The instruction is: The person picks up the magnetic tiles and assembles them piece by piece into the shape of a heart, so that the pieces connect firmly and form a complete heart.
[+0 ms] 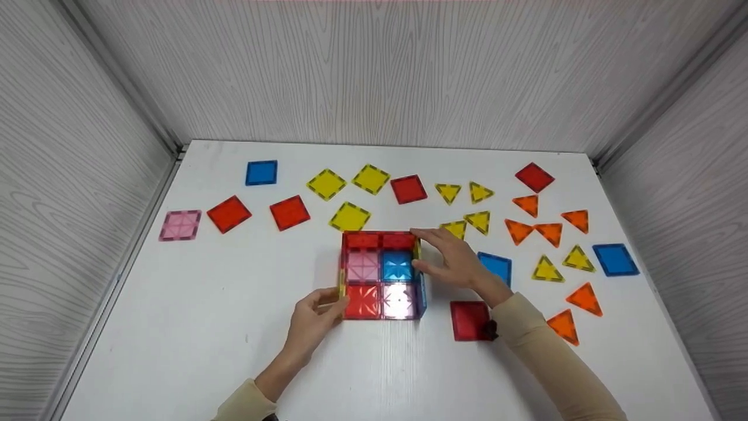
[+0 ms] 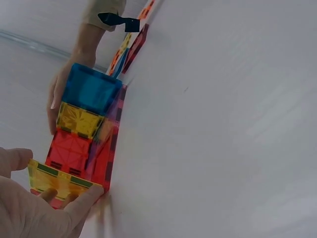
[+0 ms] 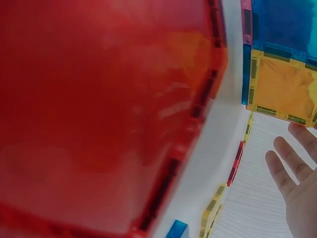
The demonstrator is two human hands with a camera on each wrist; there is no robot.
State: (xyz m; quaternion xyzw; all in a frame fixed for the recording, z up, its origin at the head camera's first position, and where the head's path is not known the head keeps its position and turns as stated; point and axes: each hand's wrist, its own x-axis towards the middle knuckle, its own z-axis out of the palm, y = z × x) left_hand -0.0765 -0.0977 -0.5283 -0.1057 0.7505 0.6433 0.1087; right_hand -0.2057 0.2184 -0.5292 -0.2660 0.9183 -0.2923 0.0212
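A box of see-through magnetic tiles (image 1: 363,301) stands mid-table, with pink, blue, red and pale purple squares in its floor. Its back wall is red, and its near side has no wall. My left hand (image 1: 315,321) holds a yellow square tile (image 2: 64,181) of the left wall, its fingers around the outside and its edges. At the right wall, which has a yellow tile (image 3: 282,84) and a blue tile (image 2: 91,89), my right hand (image 1: 453,260) touches the back corner with spread fingers. Its fingertips lie along the yellow tile in the right wrist view.
A loose red square (image 1: 469,320) lies under the right forearm, near a blue square (image 1: 495,268). Yellow squares (image 1: 349,217) and red squares (image 1: 290,212) lie behind the box. Several orange triangles (image 1: 584,299) and yellow triangles (image 1: 547,269) are spread at the right.
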